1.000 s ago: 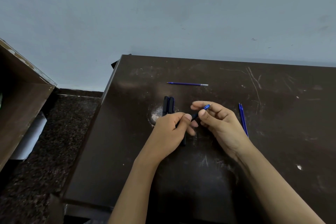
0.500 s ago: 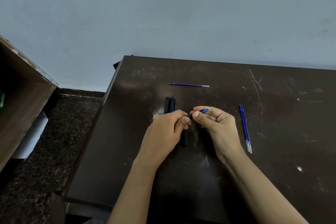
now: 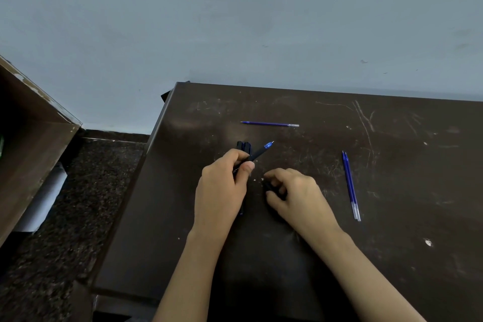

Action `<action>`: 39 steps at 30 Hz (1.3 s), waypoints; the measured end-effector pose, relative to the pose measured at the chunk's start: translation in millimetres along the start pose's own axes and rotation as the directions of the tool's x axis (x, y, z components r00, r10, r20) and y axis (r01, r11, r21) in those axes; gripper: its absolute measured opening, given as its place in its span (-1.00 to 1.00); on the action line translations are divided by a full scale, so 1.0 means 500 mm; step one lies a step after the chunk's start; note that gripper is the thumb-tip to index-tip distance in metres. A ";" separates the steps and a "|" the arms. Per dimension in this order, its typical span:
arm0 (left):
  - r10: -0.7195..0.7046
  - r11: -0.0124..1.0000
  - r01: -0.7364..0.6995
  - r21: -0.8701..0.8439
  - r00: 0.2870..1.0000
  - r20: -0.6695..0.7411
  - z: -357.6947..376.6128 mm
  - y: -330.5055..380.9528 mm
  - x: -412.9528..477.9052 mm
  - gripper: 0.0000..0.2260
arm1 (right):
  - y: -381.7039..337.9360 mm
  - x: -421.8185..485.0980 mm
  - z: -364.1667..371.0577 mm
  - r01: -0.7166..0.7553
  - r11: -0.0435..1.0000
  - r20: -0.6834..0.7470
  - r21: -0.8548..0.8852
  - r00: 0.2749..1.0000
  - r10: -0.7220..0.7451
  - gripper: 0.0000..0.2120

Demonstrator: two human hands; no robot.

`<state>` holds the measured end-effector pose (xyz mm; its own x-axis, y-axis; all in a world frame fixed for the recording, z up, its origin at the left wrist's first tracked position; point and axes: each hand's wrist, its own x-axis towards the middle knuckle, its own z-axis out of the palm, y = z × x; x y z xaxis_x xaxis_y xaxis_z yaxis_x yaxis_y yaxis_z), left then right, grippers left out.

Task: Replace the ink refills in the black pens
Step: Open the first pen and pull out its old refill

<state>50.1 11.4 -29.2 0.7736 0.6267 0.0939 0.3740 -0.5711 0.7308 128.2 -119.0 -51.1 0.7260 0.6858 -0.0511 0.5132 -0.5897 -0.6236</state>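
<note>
— Two hands out in front; what is under them?

— My table, dark brown and much scratched, pushed against a pale blue-grey wall. Out past my left hand's side a dark speckled floor shows, with a wooden cabinet and a white sheet beside it.

— And the pens?

— My left hand grips one black pen, thumb laid along the barrel. Its blue tip sticks out past my fingers, pointing away and to the right. Just beyond that hand lies a small bunch of black pens, partly hidden by it. Farther off, one blue refill lies crosswise, well apart from both hands. A pair of blue refills lies side by side, out to the right of my right hand, not touching it.

— The right hand?

— My right hand sits low over the table near the left, apart from it, fingers curled under. Something dark shows between those fingers. Whether I grasp a piece or it is only shadow, I cannot tell.
</note>
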 end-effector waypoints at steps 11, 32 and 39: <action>0.024 0.996 -0.009 -0.085 0.983 0.184 0.004 0.008 -0.003 -0.88 | 0.021 0.027 -0.064 -0.012 0.134 -0.060 0.991 0.854 0.517 -0.78; 0.015 0.996 0.000 -0.091 0.986 0.165 0.020 0.022 -0.007 -0.92 | -0.003 0.018 -0.035 -0.070 0.225 -0.017 0.972 0.933 0.360 -0.75; 0.029 0.999 -0.024 -0.040 0.990 0.135 0.024 0.027 -0.009 -0.92 | -0.010 0.018 -0.024 -0.069 0.184 -0.014 0.981 0.909 0.416 -0.77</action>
<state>57.8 -5.7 -27.9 0.8463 0.5323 0.0225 0.3347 -0.5640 0.7549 137.6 -115.2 -39.1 0.8801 0.3720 -0.2951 -0.4047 0.2624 -0.8760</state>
